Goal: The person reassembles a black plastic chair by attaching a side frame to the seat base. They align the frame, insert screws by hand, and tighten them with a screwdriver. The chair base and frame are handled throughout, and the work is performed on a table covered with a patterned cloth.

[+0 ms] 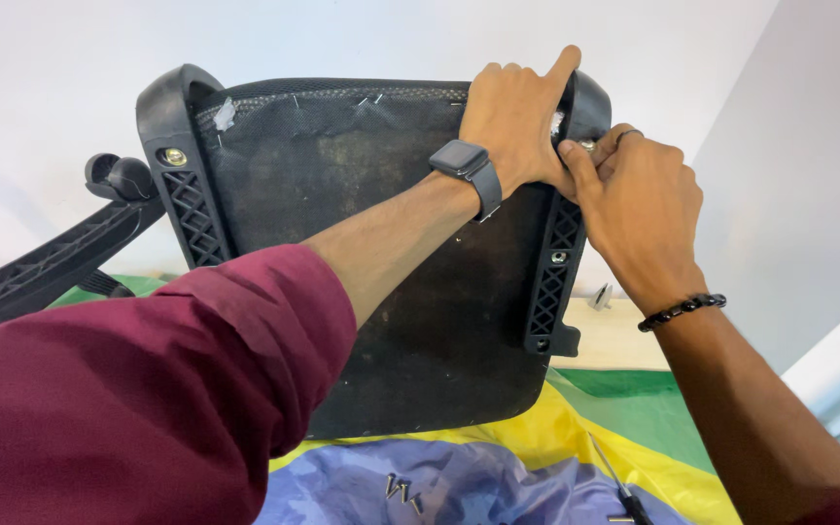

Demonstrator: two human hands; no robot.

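Observation:
A black office-chair seat (381,292) stands on edge with its fabric underside towards me. Black plastic armrest brackets run down its left side (182,185) and right side (554,282). My left hand (517,122), with a grey wristwatch, grips the top of the right bracket, forefinger stretched over the rim. My right hand (639,209), with a ring and a dark bead bracelet, pinches at a small fastener at the top of that same bracket, thumb against my left hand. What its fingers hold is hidden.
A black chair base arm with a castor (114,180) pokes out at the left. A sheet of blue, yellow and green cloth (498,476) covers the floor, with several loose screws (402,488) and a black-handled screwdriver (624,496) on it. White walls stand behind.

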